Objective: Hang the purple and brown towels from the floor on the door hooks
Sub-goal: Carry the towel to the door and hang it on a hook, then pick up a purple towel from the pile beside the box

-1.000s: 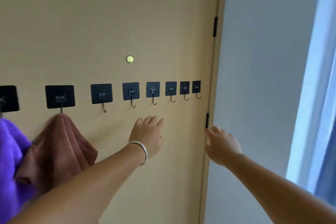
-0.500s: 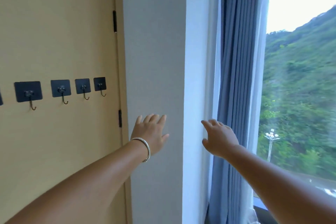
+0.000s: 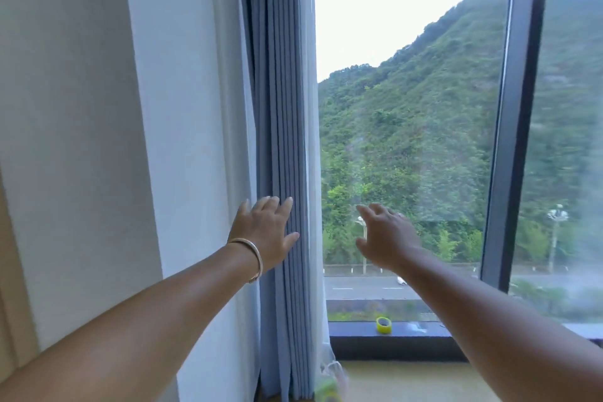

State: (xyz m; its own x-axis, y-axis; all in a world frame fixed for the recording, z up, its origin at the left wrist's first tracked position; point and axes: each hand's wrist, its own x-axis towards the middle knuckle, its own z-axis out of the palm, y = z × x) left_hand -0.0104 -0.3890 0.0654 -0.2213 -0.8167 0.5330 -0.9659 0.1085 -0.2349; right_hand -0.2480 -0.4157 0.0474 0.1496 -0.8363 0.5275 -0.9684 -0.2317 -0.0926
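Observation:
Both of my arms reach forward at chest height. My left hand (image 3: 266, 232), with a silver bangle on its wrist, is open with fingers spread in front of the blue curtain. My right hand (image 3: 386, 240) is open too, fingers apart, in front of the window glass. Neither hand holds anything. The towels, the hooks and most of the door are out of view; only a thin strip of the tan door frame (image 3: 9, 287) shows at the left edge.
A white wall (image 3: 98, 140) fills the left. A pleated blue curtain (image 3: 280, 108) hangs beside a large window (image 3: 408, 108) with a dark frame post (image 3: 512, 140). A yellow tape roll (image 3: 384, 325) lies on the dark sill.
The view has swung right, away from the door. The hooks and the hung purple and brown towels have left the frame; the curtain and window now fill it. Both hands stay open and raised.

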